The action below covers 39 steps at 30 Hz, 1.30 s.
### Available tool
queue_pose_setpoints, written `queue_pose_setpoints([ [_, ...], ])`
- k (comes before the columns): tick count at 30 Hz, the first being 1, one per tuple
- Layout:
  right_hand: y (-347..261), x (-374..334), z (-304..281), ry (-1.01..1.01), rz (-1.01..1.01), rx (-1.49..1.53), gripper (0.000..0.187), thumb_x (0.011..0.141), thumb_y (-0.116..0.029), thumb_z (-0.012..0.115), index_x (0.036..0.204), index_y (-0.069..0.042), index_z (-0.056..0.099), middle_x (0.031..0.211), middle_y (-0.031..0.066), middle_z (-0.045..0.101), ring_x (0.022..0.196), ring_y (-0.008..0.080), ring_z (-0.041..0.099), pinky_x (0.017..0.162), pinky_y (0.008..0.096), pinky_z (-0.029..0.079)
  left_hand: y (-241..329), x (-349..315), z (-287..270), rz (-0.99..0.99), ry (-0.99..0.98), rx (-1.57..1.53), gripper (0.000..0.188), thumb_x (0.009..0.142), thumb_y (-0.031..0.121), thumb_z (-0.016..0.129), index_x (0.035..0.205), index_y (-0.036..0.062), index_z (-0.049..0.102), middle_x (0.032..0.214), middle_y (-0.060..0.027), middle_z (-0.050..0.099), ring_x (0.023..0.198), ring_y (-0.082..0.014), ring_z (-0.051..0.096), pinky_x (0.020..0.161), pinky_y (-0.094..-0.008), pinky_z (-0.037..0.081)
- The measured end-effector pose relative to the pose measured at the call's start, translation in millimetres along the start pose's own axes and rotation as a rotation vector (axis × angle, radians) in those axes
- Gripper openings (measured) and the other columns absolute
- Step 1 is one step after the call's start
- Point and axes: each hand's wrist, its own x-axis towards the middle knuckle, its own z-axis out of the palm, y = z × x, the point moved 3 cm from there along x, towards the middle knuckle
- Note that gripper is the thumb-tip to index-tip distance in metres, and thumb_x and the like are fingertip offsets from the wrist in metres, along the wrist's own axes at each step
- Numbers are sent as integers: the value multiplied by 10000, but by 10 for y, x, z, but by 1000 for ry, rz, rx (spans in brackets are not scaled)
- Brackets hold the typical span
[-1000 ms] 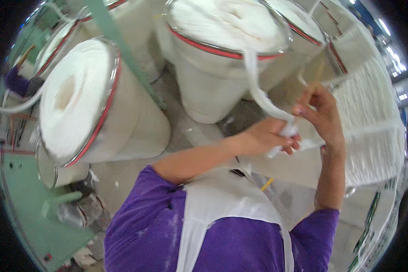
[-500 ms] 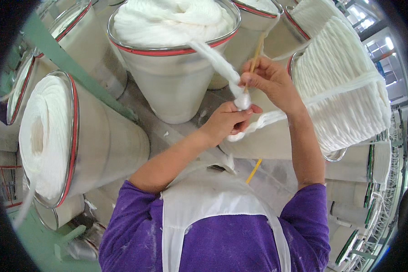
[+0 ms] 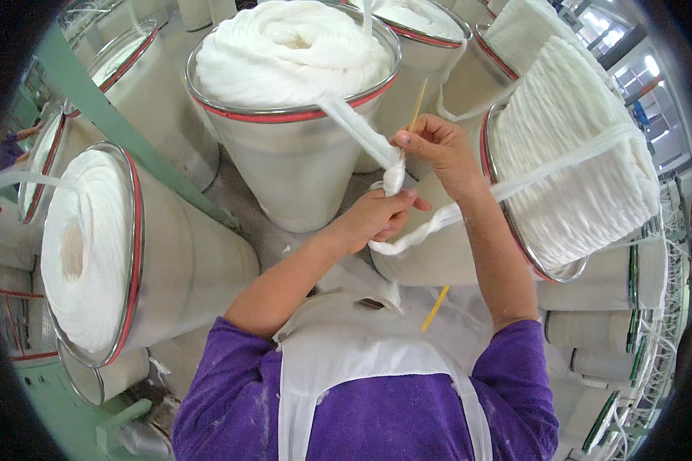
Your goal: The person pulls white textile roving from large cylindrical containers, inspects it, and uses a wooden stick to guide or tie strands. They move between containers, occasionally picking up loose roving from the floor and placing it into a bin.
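we see bright, fairly even light, with white glare from the ceiling lamps point(image 3: 652, 65) at upper right. the coiled white fibre point(image 3: 231, 61) nearly washes out, while the floor point(image 3: 275, 247) beside the cans point(image 3: 284, 169) looks dimmer. the middle reads reasonably sharp to us; the edges bend, soften and fade into black.

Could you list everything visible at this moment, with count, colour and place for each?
Cans: many, cream, all around
Coils: several, white, atop cans
Strands: several, white, one from the middle can toward centre
Stick: one, yellowish, upright near centre
Beam: one, green, upper left
Strip: one, yellow, lower middle
Lights: several, white, upper right
Co-worker: one, purple sleeve, far left
Apron: one, white, lower middle
Shirt: one, purple, bottom
Left hand: one, bare, centre, gripping a strand
Right hand: one, bare, right of centre, pinching the stick
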Motion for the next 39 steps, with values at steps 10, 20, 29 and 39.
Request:
queue_pose_setpoints([
  [10,-281,-1029,-461,389,-164,-88,128,890,-127,603,906,-4,571,774,99,621,724,193,625,676,325,511,-1321,-68,-944,-191,354,-49,466,875,360,627,1173,10,554,672,33,499,553,-68,440,497,-227,357],
  [20,1871,-3312,222,38,669,236,112,818,-78,692,892,0,663,915,83,679,852,129,619,765,280,504,-2675,-1549,-1802,-483,769,134,450,826,315,656,1191,76,545,942,-47,644,787,-146,596,749,-300,461],
  [29,2726,-3515,-89,-244,497,265,83,825,-42,665,882,16,652,886,93,679,823,146,630,744,274,517,-1583,-2057,-1262,-71,1098,933,307,842,237,608,1086,51,594,960,-107,646,862,-230,619,763,-351,487],
  [39,1766,-2232,673,-5,263,210,119,866,-87,624,844,29,642,886,52,650,678,113,569,636,229,472,-2754,-2762,-816,-607,164,1163,356,879,399,528,1032,102,652,1106,-136,606,1029,-307,570,905,-401,438],
])
